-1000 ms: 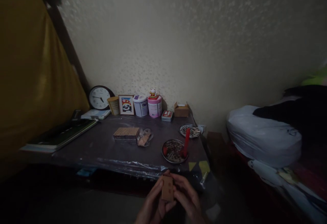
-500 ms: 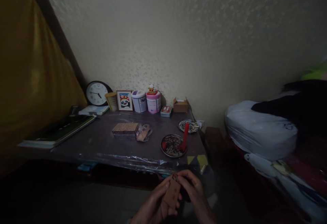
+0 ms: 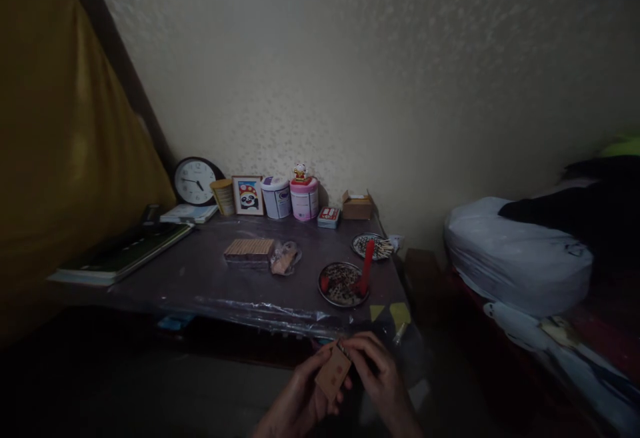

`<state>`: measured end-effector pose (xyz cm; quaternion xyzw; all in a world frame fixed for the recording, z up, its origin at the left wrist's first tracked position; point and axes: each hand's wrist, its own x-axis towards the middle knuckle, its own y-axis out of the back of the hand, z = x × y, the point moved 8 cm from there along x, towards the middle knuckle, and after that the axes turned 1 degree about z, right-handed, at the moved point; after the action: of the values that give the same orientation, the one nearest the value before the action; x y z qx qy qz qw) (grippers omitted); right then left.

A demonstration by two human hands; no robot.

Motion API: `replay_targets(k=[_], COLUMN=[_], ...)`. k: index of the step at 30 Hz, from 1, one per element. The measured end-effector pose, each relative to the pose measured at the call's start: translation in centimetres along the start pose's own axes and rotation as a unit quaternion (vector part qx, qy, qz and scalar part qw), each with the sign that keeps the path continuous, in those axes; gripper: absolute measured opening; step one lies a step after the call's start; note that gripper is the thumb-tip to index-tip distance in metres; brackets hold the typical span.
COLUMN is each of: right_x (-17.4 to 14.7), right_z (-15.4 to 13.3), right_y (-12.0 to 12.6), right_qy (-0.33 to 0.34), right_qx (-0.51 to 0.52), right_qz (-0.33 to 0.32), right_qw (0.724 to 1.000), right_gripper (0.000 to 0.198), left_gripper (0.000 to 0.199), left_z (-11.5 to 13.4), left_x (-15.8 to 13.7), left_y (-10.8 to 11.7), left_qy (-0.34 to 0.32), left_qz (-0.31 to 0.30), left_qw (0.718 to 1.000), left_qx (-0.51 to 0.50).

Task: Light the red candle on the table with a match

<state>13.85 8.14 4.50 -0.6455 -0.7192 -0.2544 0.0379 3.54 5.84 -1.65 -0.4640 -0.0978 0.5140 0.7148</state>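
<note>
Near the bottom of the view, my left hand (image 3: 299, 398) is wrapped round a small brown paper envelope (image 3: 332, 373) with red marks on its face. It is held tilted in front of the table edge. My right hand (image 3: 379, 371) is closed at the envelope's top end, thumb and fingers pinching its mouth; a small dark and pale patch shows there, too small to make out. Beyond my hands on the table lies a round metal plate (image 3: 343, 299) of dark and pale bits, with a red spoon (image 3: 367, 266) in it.
On the dark plastic-covered table (image 3: 185, 275) lie a brown-topped stack (image 3: 249, 251), a crumpled clear bag (image 3: 286, 258) and a second plate (image 3: 361, 245) with several thin pale sticks. A clock (image 3: 194, 181), picture frame (image 3: 249, 196), tubs (image 3: 276, 199) and open carton (image 3: 357, 207) line the wall.
The envelope has tilted further and moved slightly left within the view. My right fingers stay at its top end. The whole scene has shifted slightly to the right.
</note>
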Motion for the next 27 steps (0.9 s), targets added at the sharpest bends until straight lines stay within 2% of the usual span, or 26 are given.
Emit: replay_targets(k=[7, 13, 19, 27], right_x=[-0.2, -0.3, -0.4, -0.4], right_z=[-0.5, -1.1, -1.3, -1.6], right_y=[-0.3, -0.8, -0.7, -0.8], right_qy=[0.031, 0.054, 0.055, 0.059], right_qx=[-0.093, -0.103, -0.123, -0.121], right_qz=[-0.021, -0.053, -0.048, -0.076], right_qw=[0.995, 0.992, 0.99, 0.988], right_gripper=[0.014, 0.019, 0.016, 0.02], left_gripper=[0.035, 0.041, 0.042, 0.035], left_z=[0.0, 0.1, 0.6, 0.8], left_x=[0.0, 0.0, -0.5, -0.8], left_y=[0.1, 0.3, -0.1, 0.1], left_qy=[-0.005, -0.008, -0.004, 0.006], left_qz=[0.006, -0.015, 0.001, 0.03], left_qw=[1.0, 1.0, 1.0, 0.999], left_qx=[0.018, 0.019, 0.024, 0.038])
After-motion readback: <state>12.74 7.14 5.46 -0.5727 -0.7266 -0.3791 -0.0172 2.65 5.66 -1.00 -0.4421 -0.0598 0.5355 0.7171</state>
